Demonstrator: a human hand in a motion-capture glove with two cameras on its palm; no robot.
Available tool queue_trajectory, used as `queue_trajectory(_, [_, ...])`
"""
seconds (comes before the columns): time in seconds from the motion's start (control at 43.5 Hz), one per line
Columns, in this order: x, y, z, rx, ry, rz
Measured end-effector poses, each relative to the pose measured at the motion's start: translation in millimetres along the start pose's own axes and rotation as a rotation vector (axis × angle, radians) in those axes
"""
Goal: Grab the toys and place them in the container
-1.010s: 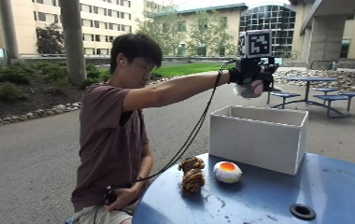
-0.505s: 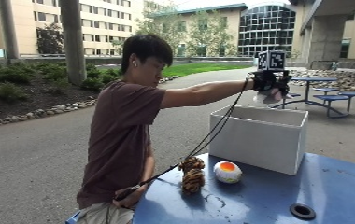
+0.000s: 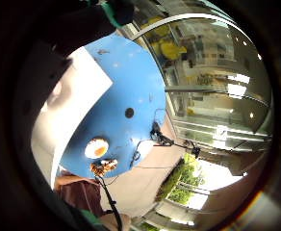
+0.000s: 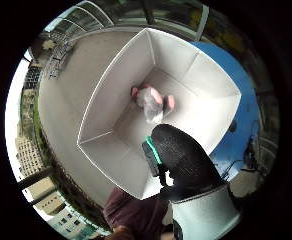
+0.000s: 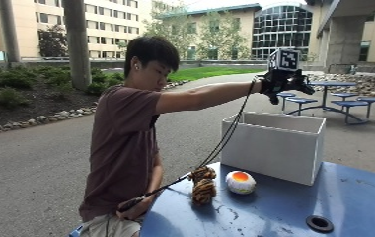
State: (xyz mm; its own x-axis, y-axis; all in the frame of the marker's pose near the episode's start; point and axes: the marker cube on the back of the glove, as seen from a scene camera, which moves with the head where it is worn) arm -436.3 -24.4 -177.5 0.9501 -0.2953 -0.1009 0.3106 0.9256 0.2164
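Outdoor courtyard on what looks like a campus or office complex: a blue round table (image 5: 345,197) stands on paved ground (image 5: 30,168), with multi-storey buildings (image 5: 108,24) and a glass-fronted building (image 5: 286,27) behind. Trees (image 5: 194,34), a lawn (image 5: 207,71), shrub beds edged with stones (image 5: 36,118) and blue picnic tables with benches (image 5: 332,94) fill the background. Daylight, open sky above.
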Motion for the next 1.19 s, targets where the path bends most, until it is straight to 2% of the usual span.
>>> queue_trajectory(0.046, [19.6,15.2,0.6,0.001,0.043,-0.041])
queue_trajectory(0.253, [106.3,87.3,5.0,0.029,0.042,0.017])
queue_trajectory(0.344, [112.5,108.2,9.7,0.052,-0.106,0.075])
queue_trajectory(0.39, [121.2,120.5,21.5,0.057,-0.112,0.042])
queue_trajectory(0.459, [142.7,146.0,59.5,0.047,-0.028,-0.098])
queue_trajectory(0.574, [147.2,166.4,139.4,-0.03,-0.057,-0.187])
queue_trajectory(0.758, [132.0,170.7,285.1,-0.222,-0.128,-0.203])
queue_trajectory(0.873, [123.3,173.0,346.3,-0.324,-0.126,-0.216])
queue_trajectory(1.01, [106.5,170.0,361.3,-0.196,-0.213,-0.212])
queue_trajectory(1.194, [97.7,158.8,351.0,-0.034,-0.187,-0.241])
